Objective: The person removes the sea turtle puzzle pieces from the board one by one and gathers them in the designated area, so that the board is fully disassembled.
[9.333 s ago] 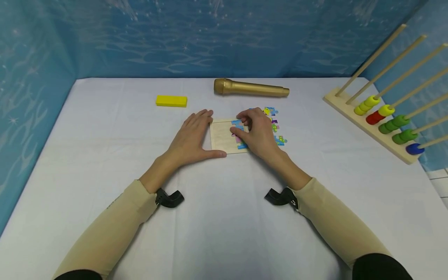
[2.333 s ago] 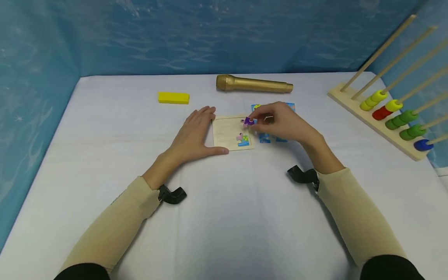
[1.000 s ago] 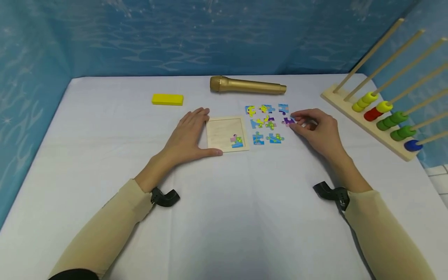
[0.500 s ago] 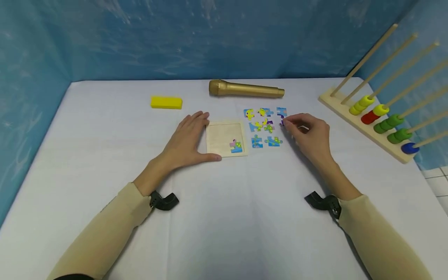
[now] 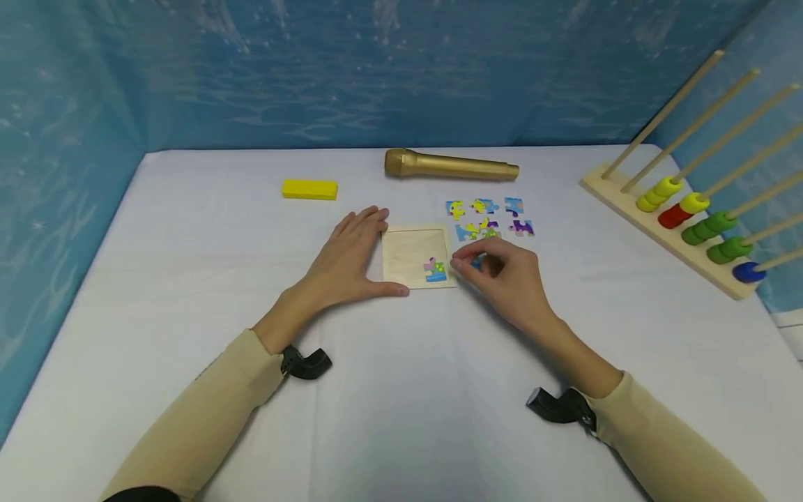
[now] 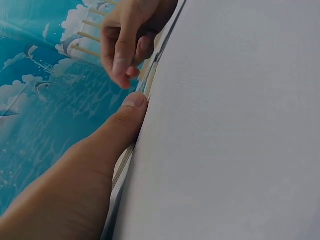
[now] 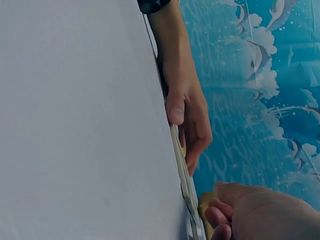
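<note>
A square wooden puzzle tray lies in the middle of the table, with a joined pink, green and blue puzzle part in its lower right corner. My left hand rests flat along the tray's left side, its straight thumb at the near edge. My right hand is at the tray's right edge, thumb and index fingertips close together with the other fingers loosely curled. I see nothing between them. It covers most of the lower loose pieces. A purple puzzle piece lies beyond it beside several blue-yellow pieces.
A gold toy microphone lies behind the pieces. To its left is a yellow block. At the right stands a wooden bead counter with upright rods. A blue curtain hangs behind the white table.
The purple piece, held by my right hand over the tray earlier, now lies on the table by the other pieces. My right hand has moved left to the tray's edge. The left hand has stayed.
</note>
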A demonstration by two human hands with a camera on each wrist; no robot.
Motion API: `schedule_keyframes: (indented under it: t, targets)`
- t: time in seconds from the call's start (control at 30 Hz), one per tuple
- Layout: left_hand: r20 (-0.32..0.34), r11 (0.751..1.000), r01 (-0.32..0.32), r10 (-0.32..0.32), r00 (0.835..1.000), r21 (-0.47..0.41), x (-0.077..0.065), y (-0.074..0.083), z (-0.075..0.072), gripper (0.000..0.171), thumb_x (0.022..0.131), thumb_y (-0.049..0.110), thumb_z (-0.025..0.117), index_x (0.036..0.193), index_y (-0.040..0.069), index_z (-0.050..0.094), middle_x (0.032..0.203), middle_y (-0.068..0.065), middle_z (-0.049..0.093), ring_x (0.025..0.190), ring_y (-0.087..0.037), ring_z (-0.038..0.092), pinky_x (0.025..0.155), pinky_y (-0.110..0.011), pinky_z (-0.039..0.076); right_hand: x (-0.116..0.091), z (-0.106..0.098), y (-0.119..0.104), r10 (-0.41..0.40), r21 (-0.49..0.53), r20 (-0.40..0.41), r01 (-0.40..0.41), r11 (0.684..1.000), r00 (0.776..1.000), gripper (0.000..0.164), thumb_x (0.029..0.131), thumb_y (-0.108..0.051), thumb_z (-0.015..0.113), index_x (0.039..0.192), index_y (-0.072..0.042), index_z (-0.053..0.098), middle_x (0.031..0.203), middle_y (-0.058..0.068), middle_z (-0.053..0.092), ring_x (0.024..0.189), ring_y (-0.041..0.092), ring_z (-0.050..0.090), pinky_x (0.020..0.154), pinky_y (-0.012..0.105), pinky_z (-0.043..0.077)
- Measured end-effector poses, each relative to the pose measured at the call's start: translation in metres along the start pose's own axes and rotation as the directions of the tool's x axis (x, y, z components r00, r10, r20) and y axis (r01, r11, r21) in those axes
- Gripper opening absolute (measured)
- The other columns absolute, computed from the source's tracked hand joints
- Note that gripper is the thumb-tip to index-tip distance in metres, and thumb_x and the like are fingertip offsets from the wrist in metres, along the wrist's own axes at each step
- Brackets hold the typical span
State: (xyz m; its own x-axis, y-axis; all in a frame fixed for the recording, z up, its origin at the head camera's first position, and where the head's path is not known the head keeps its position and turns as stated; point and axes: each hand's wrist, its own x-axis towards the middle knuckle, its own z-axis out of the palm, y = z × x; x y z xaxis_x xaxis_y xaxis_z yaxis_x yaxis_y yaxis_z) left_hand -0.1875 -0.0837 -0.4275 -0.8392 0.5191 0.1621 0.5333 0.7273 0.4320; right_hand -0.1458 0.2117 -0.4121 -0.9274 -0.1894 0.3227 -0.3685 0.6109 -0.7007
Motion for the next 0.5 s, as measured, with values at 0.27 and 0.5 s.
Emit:
schedule_keyframes:
  t: [0.27, 0.5]
  targets:
    - [0.014, 1.0, 0.007, -0.007, 1.0, 0.024, 0.0, 0.001, 0.001, 0.111, 0.075, 0.08, 0.077, 0.151, 0.007, 0.044, 0.172, -0.007, 0.032, 0.163, -0.021, 0.017, 0.135, -0.045, 0.006, -0.003, 0.007, -0.006, -0.043, -0.135, 0.107, 0.058, 0.989, 0.993, 0.037, 0.079, -0.029, 0.095, 0.111, -0.017, 0.08, 0.093, -0.003, 0.066, 0.067, 0.012, 0.049, 0.057, 0.024, 0.038]
    - [0.012, 1.0, -0.005, 0.005, 1.0, 0.023, 0.001, 0.0, 0.001, 0.11, 0.075, 0.078, 0.078, 0.15, 0.006, 0.044, 0.171, -0.008, 0.033, 0.163, -0.022, 0.018, 0.135, -0.045, 0.007, -0.005, 0.012, -0.008, -0.034, -0.164, 0.132, 0.055, 0.985, 0.991, 0.045, 0.082, -0.03, 0.093, 0.121, -0.016, 0.077, 0.097, 0.0, 0.06, 0.069, 0.014, 0.048, 0.059, 0.027, 0.037]
